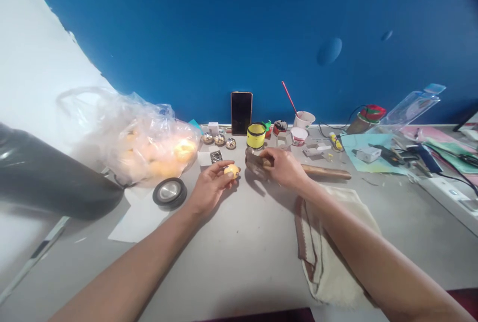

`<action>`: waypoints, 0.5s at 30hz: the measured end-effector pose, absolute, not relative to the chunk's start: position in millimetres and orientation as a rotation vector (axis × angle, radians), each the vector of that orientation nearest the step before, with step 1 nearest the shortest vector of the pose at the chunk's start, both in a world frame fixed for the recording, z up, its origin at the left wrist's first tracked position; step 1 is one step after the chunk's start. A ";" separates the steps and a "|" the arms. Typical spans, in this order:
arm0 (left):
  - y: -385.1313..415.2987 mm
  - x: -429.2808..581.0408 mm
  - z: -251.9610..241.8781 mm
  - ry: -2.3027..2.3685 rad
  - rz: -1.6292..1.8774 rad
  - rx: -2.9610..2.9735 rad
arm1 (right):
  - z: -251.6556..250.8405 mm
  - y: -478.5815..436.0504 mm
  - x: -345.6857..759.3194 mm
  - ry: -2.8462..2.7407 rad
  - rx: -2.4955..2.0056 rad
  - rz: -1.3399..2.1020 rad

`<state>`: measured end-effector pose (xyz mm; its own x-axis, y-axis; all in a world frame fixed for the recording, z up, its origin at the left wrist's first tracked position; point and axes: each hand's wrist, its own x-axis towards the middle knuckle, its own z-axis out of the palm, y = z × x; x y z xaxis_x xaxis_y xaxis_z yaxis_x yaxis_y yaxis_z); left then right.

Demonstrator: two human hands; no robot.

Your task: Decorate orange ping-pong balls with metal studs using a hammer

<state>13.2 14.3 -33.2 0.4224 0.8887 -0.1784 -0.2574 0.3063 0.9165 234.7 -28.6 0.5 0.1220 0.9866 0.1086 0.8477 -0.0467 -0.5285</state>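
Observation:
My left hand (211, 185) rests on the grey table (239, 242) with its fingers closed round a small yellow ball (231, 169). My right hand (284, 166) lies just to the right of it, gripping a hammer near its metal head (254, 159). The hammer's wooden handle (324, 172) runs off to the right along the table. The two hands are a short gap apart.
A clear plastic bag of yellow balls (149, 148) sits at the left, beside a black tape roll (170, 192). A cream cloth (328, 242) lies under my right forearm. A phone (241, 112), yellow cup (256, 136), small cups and clutter line the blue wall.

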 end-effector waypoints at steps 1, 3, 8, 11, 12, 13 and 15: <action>14.2 13.1 -32.0 0.808 0.871 0.931 | -2.0 -27.2 234.7 -1.790 -1.955 0.402; 13.7 13.1 -29.6 0.820 0.861 0.888 | -5.9 -25.5 233.9 -1.846 -1.987 0.376; 13.1 13.6 -29.8 0.829 0.854 0.887 | -13.3 -23.9 232.1 -1.966 -1.982 0.387; 12.5 13.8 -33.2 0.816 0.839 0.938 | -18.1 -22.3 232.6 -2.040 -1.952 0.388; 12.1 13.9 -34.3 0.808 0.834 0.957 | -19.0 -21.8 233.0 -2.064 -1.949 0.388; 11.6 14.1 -35.3 0.802 0.829 0.978 | -19.2 -21.3 233.4 -2.086 -1.947 0.395; 10.3 14.4 -36.7 0.797 0.823 1.027 | -16.4 -20.7 233.9 -2.111 -1.955 0.436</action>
<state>14.4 10.3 -36.7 0.4638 0.8690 -0.1723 -0.2001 0.2922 0.9352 233.9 -20.7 -16.4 -0.0831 0.9960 -0.0321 0.9273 0.0655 -0.3686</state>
